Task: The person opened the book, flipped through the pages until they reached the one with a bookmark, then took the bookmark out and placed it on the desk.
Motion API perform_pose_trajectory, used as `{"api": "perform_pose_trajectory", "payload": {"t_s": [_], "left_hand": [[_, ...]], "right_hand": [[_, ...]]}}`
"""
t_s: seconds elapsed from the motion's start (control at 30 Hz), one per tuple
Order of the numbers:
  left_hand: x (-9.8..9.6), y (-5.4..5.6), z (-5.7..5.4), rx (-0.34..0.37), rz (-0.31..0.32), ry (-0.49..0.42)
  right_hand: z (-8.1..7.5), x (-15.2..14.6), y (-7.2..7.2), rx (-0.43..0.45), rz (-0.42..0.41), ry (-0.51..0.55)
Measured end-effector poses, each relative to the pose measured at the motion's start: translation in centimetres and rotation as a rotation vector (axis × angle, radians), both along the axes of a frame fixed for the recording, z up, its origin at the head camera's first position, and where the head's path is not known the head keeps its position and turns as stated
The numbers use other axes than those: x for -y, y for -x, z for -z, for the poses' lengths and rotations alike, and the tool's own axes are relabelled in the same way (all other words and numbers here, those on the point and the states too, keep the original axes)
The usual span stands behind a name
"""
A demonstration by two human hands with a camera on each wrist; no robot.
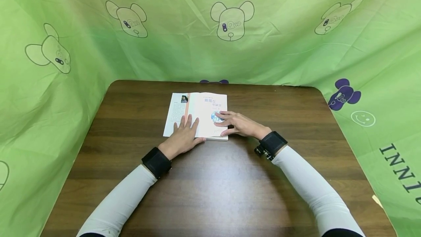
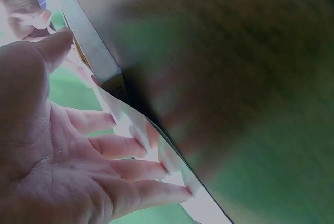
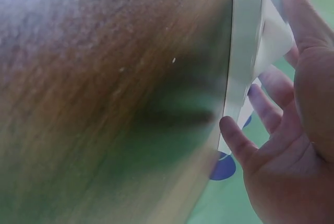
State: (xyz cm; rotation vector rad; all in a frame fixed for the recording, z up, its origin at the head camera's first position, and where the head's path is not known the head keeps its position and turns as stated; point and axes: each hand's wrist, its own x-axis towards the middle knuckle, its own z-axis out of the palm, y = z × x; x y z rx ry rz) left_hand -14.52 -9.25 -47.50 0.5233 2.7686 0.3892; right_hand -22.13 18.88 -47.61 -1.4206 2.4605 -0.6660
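An open book (image 1: 202,129) lies on the wooden table. Its left side has printed text and a small photo; the right page carries a title and a round blue picture, partly covered by fingers. My left hand (image 1: 182,140) rests with spread fingers across the lower left side and the fold. In the left wrist view, those fingers (image 2: 141,171) lie along a thin leaf beside the thick page block (image 2: 91,31). My right hand (image 1: 242,124) reaches over the right edge, fingers extended on the page. The right wrist view shows its thumb (image 3: 297,4) touching a bent page (image 3: 274,38).
The brown wooden table (image 1: 131,101) extends around the book on all sides. Green cloth (image 1: 184,57) with cartoon animal heads hangs behind the table and at both sides. Black bands (image 1: 156,162) are worn on both wrists over white sleeves.
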Motion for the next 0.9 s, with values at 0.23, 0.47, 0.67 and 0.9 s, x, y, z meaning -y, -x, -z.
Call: {"api": "perform_pose_trajectory", "payload": {"t_s": [0.23, 0.47, 0.67, 0.9], "left_hand": [[0.31, -0.08, -0.17, -0.03, 0.007, -0.036], [0.42, -0.06, -0.15, -0.032, 0.014, -0.044], [0.4, -0.03, -0.34, -0.02, 0.009, -0.057], [0.34, 0.0, -0.59, 0.007, 0.003, -0.037]], "right_hand": [[-0.18, 0.1, -0.16, 0.026, 0.034, -0.028], [-0.12, 0.08, -0.33, 0.026, 0.03, -0.037], [-0.11, 0.29, -0.55, -0.006, 0.033, -0.014], [-0.12, 0.62, -0.97, -0.03, 0.052, -0.027]]}}
